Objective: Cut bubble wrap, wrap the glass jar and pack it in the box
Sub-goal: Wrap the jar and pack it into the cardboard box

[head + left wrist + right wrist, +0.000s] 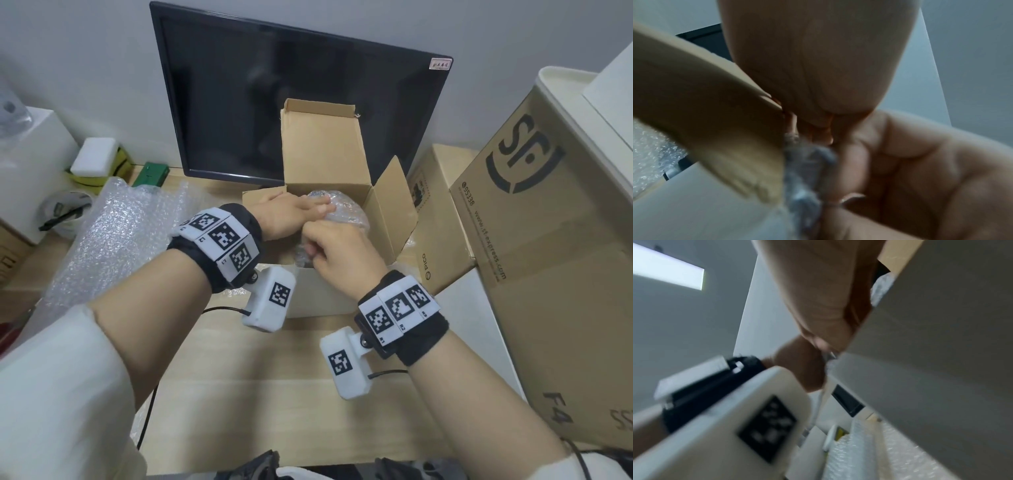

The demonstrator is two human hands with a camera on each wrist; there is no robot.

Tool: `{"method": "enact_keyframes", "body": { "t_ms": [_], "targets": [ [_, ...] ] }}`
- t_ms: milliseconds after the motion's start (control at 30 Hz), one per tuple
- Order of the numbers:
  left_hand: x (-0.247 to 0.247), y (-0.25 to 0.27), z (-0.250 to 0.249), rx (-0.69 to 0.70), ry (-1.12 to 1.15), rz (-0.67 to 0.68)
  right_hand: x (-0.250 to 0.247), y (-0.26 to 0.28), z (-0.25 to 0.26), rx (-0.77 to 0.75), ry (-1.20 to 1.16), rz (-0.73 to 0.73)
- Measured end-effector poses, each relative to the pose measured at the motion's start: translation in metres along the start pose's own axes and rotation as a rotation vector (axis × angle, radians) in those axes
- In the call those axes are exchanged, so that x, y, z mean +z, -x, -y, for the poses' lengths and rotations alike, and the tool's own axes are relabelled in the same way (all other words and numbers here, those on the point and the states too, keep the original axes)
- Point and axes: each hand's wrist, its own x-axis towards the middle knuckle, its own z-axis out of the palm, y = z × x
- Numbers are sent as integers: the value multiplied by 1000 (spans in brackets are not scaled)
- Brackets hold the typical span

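Note:
A small open cardboard box stands at the middle of the desk with its flaps up. Inside it lies the glass jar wrapped in bubble wrap, partly hidden by both hands. My left hand reaches in from the left, fingers straight and resting on top of the wrapped jar. My right hand is over the box's near edge, its fingers curled and pinching the loose bubble wrap at the jar's near end. The left wrist view is blurred: a crumpled bit of bubble wrap sits between a box flap and my right hand.
A large sheet of bubble wrap lies on the desk to the left. A dark monitor stands close behind the box. A big brown shipping carton and a smaller carton crowd the right side. A tape roll sits far left.

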Motion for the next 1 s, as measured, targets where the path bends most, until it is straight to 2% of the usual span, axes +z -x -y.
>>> {"method": "enact_keyframes", "body": {
  "t_ms": [133,233,300,400,467,533,600,633,700,733,767,867,900,933,1000],
  "targets": [
    [0,-1,-3,-43,46,-14,-1,-3,1,221,-64,350],
    [-3,2,-9,-60,28,26,7,-2,7,315,113,568],
    [-4,4,-13,-60,1,37,10,-5,8,330,132,599],
    [-8,4,-19,-57,-120,45,-3,-3,2,285,-39,596],
    [-10,4,-19,-59,-146,42,-21,6,-9,251,-158,430],
    [-12,5,-18,-59,-141,37,-46,19,-21,274,-250,52],
    [-10,5,-20,-61,-137,22,-69,30,-41,362,-259,-335],
    [-8,5,-21,-63,-130,7,-77,35,-52,423,-253,-474],
    [0,3,-26,-73,-148,-39,-73,42,-85,575,-246,-597],
    [4,1,-28,-82,-186,-65,-63,43,-104,661,-224,-567],
    [7,-1,-30,-90,-232,-91,-49,45,-122,737,-169,-471],
    [13,-3,-36,-130,-275,-159,3,58,-167,823,-30,85],
    [15,-3,-36,-135,-261,-165,18,64,-174,843,-6,226],
    [16,-3,-36,-137,-256,-163,32,69,-179,854,17,298],
    [18,-3,-33,-132,-295,-154,51,77,-183,869,29,299]
  ]
}}
